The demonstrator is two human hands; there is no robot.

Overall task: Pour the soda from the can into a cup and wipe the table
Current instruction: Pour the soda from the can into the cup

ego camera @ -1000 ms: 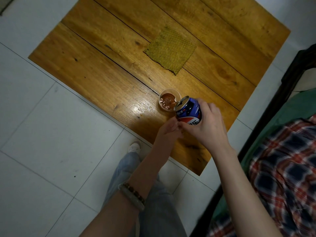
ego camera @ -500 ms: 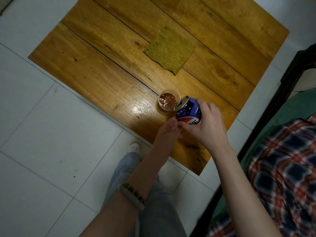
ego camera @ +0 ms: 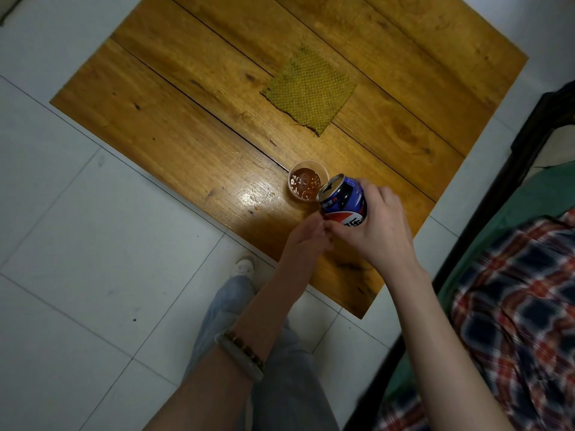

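A blue soda can [ego camera: 345, 200] is tilted with its open top over a small clear cup [ego camera: 306, 183] that holds dark, bubbly soda. My right hand [ego camera: 382, 231] grips the can from the right side. My left hand [ego camera: 305, 241] sits just below the can's base, its fingertips meeting my right thumb; its fingers are partly hidden, so its hold is unclear. The cup stands near the front edge of the wooden table [ego camera: 186, 119]. A yellow-green woven cloth [ego camera: 311, 91] lies flat on the table behind the cup.
White floor tiles surround the table. My leg in jeans and a white shoe [ego camera: 244, 265] are at the table's front edge. A dark bed frame [ego camera: 497, 197] with green bedding and a plaid fabric [ego camera: 513, 321] fills the right side. A shiny patch [ego camera: 252, 197] lies left of the cup.
The foam on the soda in the cup has thinned into a darker surface with bubbles. Both hands and the can have stayed almost still.
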